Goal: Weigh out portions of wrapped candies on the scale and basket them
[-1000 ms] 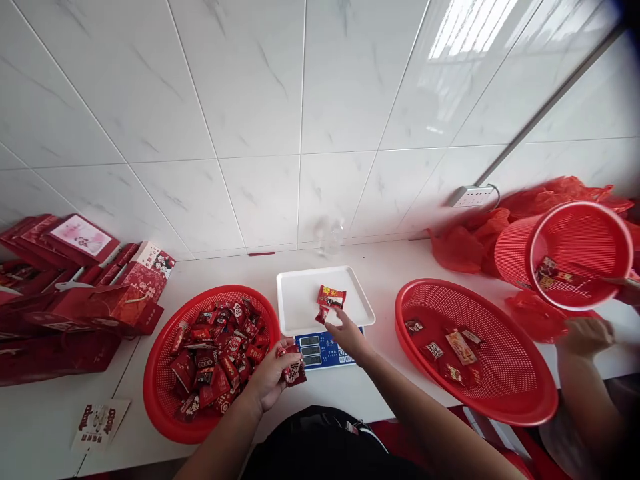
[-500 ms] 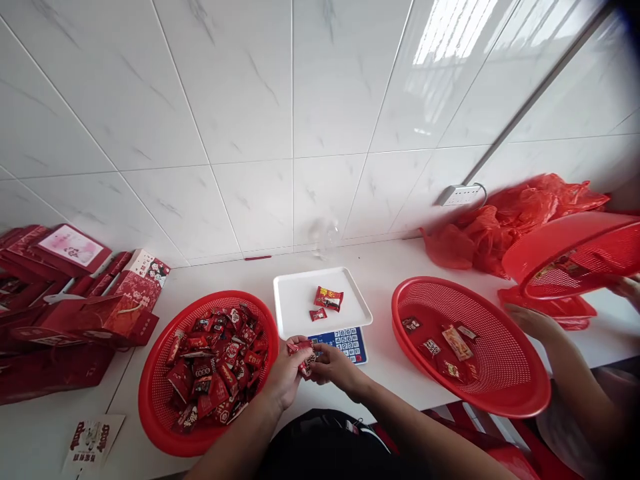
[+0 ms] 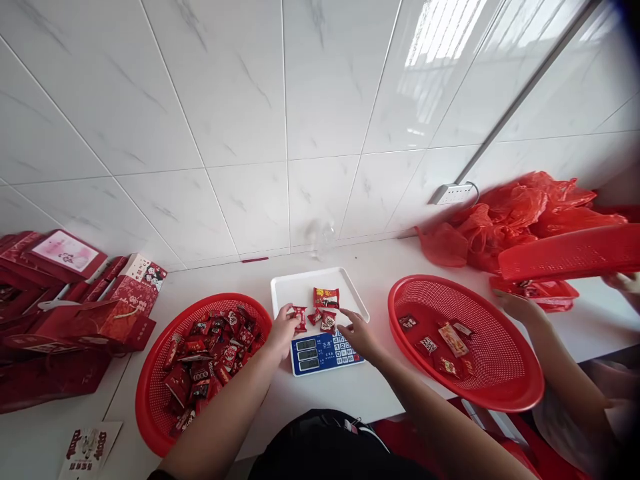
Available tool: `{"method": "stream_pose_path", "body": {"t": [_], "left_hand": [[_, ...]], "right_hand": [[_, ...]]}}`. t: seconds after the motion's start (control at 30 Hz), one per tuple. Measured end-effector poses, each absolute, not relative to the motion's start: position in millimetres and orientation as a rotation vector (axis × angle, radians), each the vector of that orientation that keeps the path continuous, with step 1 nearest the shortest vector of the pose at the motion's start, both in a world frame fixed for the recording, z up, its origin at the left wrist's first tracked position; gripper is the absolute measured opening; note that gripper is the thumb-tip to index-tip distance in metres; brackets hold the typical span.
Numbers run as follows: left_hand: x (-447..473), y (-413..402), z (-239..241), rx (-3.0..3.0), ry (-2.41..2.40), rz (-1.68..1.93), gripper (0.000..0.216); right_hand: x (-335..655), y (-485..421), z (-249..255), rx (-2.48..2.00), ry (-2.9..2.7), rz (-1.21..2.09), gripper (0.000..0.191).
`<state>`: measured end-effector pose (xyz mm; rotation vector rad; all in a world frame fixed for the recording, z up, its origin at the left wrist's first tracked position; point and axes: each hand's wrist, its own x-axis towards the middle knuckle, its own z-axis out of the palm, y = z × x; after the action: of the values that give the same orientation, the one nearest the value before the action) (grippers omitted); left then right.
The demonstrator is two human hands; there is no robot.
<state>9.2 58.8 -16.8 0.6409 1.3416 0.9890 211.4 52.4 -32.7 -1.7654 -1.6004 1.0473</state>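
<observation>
Glossy foil candy wrappers (image 3: 326,297) on smooth white plastic scale tray (image 3: 295,292); perforated plastic baskets (image 3: 505,363).

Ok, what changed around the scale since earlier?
Both hands moved up to the scale's white tray; its candies went from two to four. The left hand touches one, the right hand has let go. The left basket and right basket stayed put.

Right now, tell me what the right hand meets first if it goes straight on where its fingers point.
Most likely the small candy on the scale tray, just ahead of the right hand's fingers; the depth between them is hard to judge.
</observation>
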Motion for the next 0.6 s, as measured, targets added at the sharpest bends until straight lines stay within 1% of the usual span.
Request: {"method": "stream_pose_path", "body": {"t": [0.13,0.23,0.33,0.5,0.6], "left_hand": [[9,86,-25,1.005,1.540,0.910,0.035],[8,98,-33,1.115,1.553,0.914,0.040],[11,100,-39,1.236,1.552,0.914,0.042],[14,92,-42,1.537,1.572,0.777,0.042],[4,87,-40,1.659,1.628,0.812,0.043]], "right_hand": [[216,41,-45,-1.658,-1.726,1.071,0.037],[217,32,-49,-1.645,-1.791,1.048,0.034],[216,26,-45,-1.658,-1.865,1.043,0.035],[207,27,-37,-1.731,-2.077,1.101,0.043],[200,37,-34,-1.768,-2.165,1.102,0.047]]}}
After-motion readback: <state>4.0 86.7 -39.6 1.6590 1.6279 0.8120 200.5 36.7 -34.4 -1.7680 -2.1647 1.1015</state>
